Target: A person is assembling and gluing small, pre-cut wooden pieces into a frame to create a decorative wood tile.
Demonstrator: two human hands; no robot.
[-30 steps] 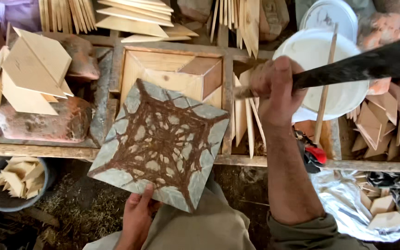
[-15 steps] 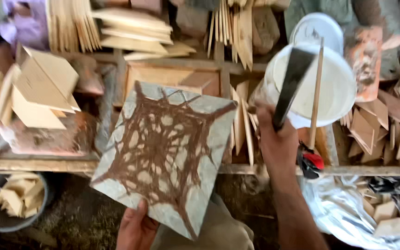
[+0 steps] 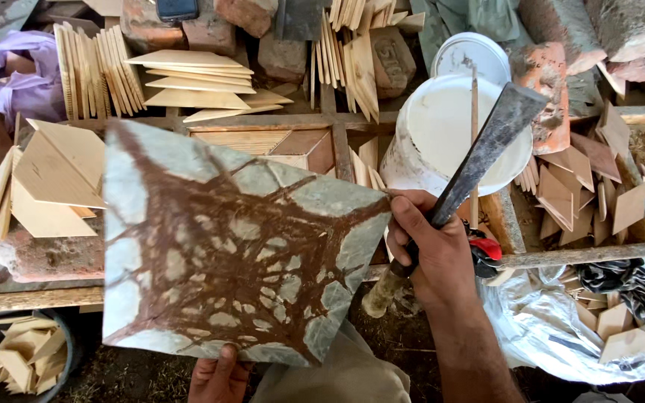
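My left hand [image 3: 218,373] grips the near edge of a large grey-green slab [image 3: 225,246] streaked with a brown web pattern, holding it tilted up in front of me. My right hand [image 3: 431,250] is closed around the wooden handle of a broad flat metal blade [image 3: 487,149], which points up and away to the right. That hand sits against the slab's right corner. The blade lies across a white bucket [image 3: 449,138] with a thin stick standing in it.
A wooden frame bench [image 3: 337,119] holds stacks of pale diamond-shaped wooden tiles [image 3: 195,86] and bricks [image 3: 39,257]. More tiles fill compartments at right [image 3: 599,186], a plastic bag [image 3: 599,328] and a dark tub [image 3: 24,358] at lower left. A red-handled tool [image 3: 487,250] lies by my wrist.
The slab has come up closer and now fills more of the view. My right hand swung the blade from lying level to pointing up, then moved in against the slab's right corner.
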